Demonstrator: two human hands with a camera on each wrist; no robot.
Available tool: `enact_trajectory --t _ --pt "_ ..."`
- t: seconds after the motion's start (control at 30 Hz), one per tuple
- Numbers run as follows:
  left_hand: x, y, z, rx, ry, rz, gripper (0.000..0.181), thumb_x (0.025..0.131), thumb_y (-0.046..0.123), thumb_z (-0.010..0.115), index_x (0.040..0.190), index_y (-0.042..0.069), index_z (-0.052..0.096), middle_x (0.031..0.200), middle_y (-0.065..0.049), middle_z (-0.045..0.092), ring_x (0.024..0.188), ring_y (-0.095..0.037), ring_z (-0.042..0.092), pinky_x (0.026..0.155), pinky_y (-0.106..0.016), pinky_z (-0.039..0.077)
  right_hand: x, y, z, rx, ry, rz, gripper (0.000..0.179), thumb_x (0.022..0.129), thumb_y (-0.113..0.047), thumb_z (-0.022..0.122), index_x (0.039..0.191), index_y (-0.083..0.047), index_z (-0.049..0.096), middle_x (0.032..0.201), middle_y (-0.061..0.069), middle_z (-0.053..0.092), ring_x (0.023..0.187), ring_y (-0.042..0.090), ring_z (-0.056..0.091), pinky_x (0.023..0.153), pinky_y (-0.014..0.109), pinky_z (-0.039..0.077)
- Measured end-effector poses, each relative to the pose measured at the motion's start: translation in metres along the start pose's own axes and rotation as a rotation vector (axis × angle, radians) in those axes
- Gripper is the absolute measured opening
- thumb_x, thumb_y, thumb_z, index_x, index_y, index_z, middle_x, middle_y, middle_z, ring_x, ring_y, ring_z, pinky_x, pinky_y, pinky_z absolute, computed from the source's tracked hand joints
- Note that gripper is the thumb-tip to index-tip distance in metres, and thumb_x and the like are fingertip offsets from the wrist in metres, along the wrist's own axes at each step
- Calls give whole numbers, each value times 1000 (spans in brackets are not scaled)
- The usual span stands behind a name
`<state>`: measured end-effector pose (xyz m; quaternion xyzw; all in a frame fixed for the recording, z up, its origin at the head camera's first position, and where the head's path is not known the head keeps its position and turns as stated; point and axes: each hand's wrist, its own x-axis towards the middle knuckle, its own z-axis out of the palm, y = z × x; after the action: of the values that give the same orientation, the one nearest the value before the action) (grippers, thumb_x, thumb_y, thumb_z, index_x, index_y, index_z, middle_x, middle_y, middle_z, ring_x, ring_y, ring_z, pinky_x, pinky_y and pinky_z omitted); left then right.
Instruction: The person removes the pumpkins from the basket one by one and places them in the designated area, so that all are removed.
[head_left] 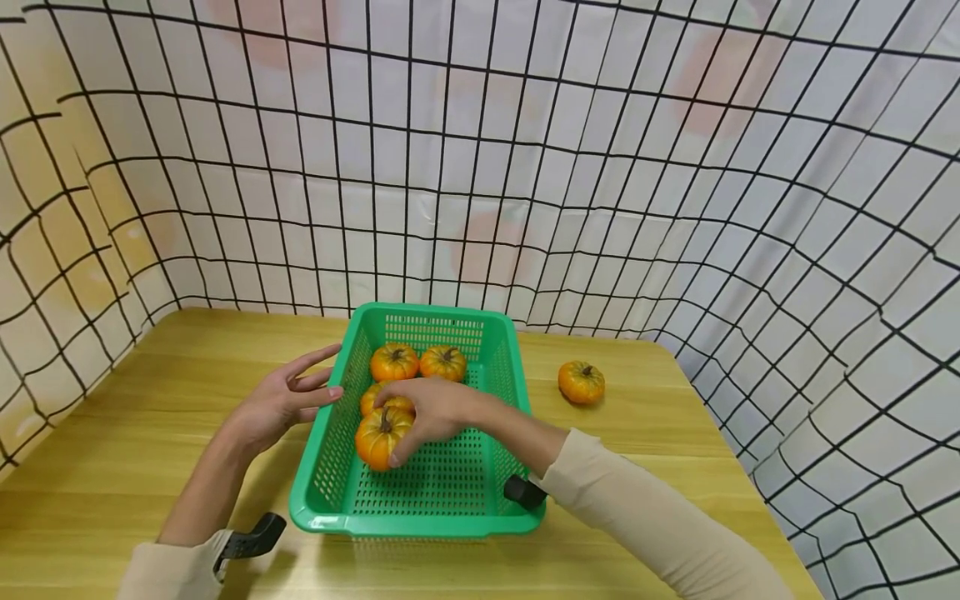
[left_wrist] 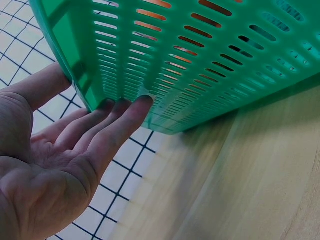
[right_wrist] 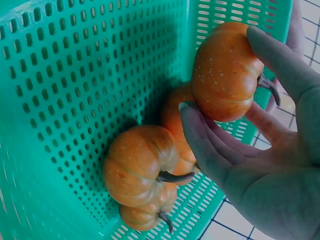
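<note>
My right hand (head_left: 431, 408) reaches into a green plastic basket (head_left: 420, 526) and grips a small orange pumpkin (head_left: 371, 444) between thumb and fingertips. The right wrist view shows this pumpkin (right_wrist: 225, 75) tipped sideways, its dark stem towards the palm. Another pumpkin (head_left: 369, 399), partly hidden by my fingers, lies right behind it. Two more pumpkins, a left one (head_left: 393, 363) and a right one (head_left: 441, 364), sit at the far end of the basket. My left hand (head_left: 279, 400) is at the basket's left side, its fingers extended along the slotted wall (left_wrist: 200, 55) and the thumb by the rim.
One more pumpkin (head_left: 581, 382) lies on the wooden table (head_left: 630, 467), to the right of the basket. Black wire mesh (head_left: 480, 183) with a pale sheet behind it encloses the table's back and sides.
</note>
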<state>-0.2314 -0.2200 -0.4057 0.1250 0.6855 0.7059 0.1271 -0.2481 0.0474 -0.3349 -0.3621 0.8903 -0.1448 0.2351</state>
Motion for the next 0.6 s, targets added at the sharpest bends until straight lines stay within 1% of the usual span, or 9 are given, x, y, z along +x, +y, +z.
enact_trajectory --t 0.07,0.17,0.27,0.33,0.43,0.57,0.6 --pt "0 0 0 -3 3 0 80 98 7 66 163 12 20 160 -30 31 118 -14 67 90 -35 59 -2 1 -3 20 17 0 74 78 -43 87 142 -30 55 149 -1 54 126 20 55 105 40 48" --pt "0 -1 0 -9 3 2 80 98 7 66 163 12 21 160 -30 31 118 -14 67 90 -35 59 -6 3 -10 53 54 19 75 77 -42 87 143 -32 54 148 2 54 120 21 58 98 38 52" --pt "0 -1 0 -15 2 1 79 98 7 66 163 12 20 161 -30 30 118 -14 66 91 -35 59 -10 6 -16 80 102 29 75 78 -41 87 145 -32 52 147 6 54 118 23 59 94 38 53" --pt "0 -1 0 -24 1 1 79 98 7 66 163 12 20 161 -30 30 119 -13 66 91 -35 59 -14 8 -20 89 138 35 76 79 -42 86 145 -32 51 148 6 54 119 24 58 93 38 53" --pt "0 -2 1 -37 -2 1 80 98 6 66 163 11 20 161 -30 29 119 -14 66 91 -35 59 -20 13 -24 102 190 41 76 79 -42 86 145 -32 51 143 6 56 117 25 58 91 41 53" --pt "0 -2 1 -49 -6 6 79 99 5 65 163 11 19 161 -31 28 118 -15 67 90 -36 60 -30 24 -29 151 254 67 75 79 -42 85 145 -33 51 141 7 57 122 27 58 90 41 55" --pt "0 -2 1 -49 -9 7 79 99 5 64 164 11 19 161 -31 28 118 -15 66 90 -36 60 -32 27 -31 158 273 71 76 79 -43 85 145 -33 51 143 7 57 124 27 57 91 41 55"
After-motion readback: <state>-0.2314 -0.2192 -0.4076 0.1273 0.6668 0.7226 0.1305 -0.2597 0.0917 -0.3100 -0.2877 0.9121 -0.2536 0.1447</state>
